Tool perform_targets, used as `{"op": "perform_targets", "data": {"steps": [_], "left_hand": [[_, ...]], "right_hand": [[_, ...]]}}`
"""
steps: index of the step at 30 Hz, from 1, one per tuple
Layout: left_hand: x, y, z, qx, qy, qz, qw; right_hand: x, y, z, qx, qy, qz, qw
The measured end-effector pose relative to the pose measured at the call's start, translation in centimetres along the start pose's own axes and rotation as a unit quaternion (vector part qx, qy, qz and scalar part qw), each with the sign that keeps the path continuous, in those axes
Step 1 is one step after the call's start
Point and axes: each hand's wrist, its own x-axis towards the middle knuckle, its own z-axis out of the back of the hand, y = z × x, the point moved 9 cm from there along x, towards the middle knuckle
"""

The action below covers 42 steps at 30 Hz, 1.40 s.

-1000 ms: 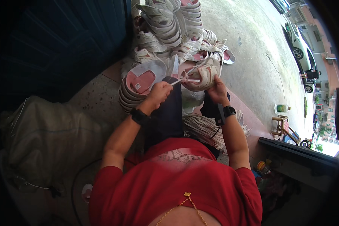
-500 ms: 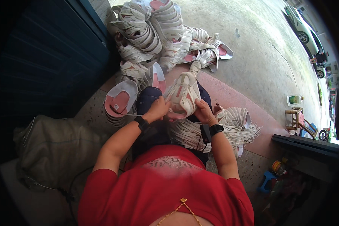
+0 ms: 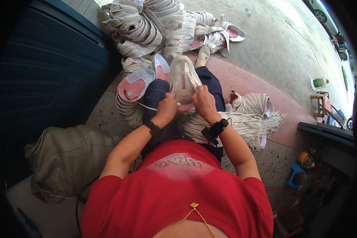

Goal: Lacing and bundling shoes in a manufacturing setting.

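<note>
A white and beige shoe upper (image 3: 182, 81) with a pink strip along its tongue lies between my knees, toe pointing away from me. My left hand (image 3: 166, 109) is closed at its left edge, near the ankle opening. A white shoelace (image 3: 147, 106) runs out leftward from that hand. My right hand (image 3: 205, 104) pinches the opposite edge with bent fingers; the fingertips are partly hidden. Across my right thigh drapes a bundle of white laces (image 3: 198, 127), just below the right hand.
Nested shoe uppers (image 3: 135, 89) with pink linings stand beside my left knee. A big pile of uppers (image 3: 146, 29) lies beyond my feet. More uppers (image 3: 252, 104) sit to my right. A stuffed sack (image 3: 73, 154), a dark door (image 3: 47, 75) and a small stool (image 3: 322, 104) flank me.
The shoe upper has turned upright and straight, its toe now pointing away. My right hand has moved from its lower right side onto its edge, closer to the left hand.
</note>
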Motion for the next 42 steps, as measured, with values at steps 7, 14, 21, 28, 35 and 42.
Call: {"op": "perform_targets", "data": {"steps": [7, 14, 21, 28, 35, 42], "left_hand": [[1.1, 1.1, -1.4, -0.038, 0.059, -0.022, 0.997], [0.9, 0.4, -1.3, -0.08, 0.141, -0.027, 0.986], [0.9, -1.8, 0.2, -0.007, 0.125, -0.039, 0.991], [-1.9, -8.8, 6.0, 0.004, 0.01, -0.314, 0.949], [-0.1, -11.8, -3.3, -0.103, 0.228, -0.27, 0.93], [-0.2, -13.5, -7.0, -0.006, 0.24, -0.316, 0.918]], "right_hand": [[-1.5, -0.8, -1.2, 0.041, 0.035, 0.018, 0.998], [-1.2, -2.0, -2.5, 0.079, 0.055, -0.009, 0.995], [-1.4, -1.2, -1.5, 0.096, 0.076, 0.021, 0.992], [-2.8, -8.6, 6.6, 0.113, 0.094, -0.049, 0.988], [-5.1, -6.7, 4.6, 0.081, 0.15, 0.037, 0.985], [-5.3, -5.2, 3.8, -0.013, 0.144, 0.101, 0.984]]}}
